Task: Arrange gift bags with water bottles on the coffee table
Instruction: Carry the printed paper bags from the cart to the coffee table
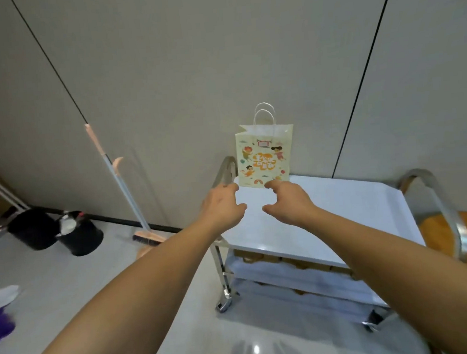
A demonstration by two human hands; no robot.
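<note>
The bag stood upright at the cart's far corner, against the wall. Both hands, left and right, reached toward it, each grip released and empty. Next, probably, taking hold of the bag.

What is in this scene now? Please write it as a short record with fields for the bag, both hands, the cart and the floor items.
bag: one gift bag, upright at far edge of cart top, handles up
left hand: open, near bag, holding nothing
right hand: open, near bag, holding nothing
cart: white top tray, metal handles, lower shelves
floor: broom against wall, two black bins
water bottles: none visible
</note>
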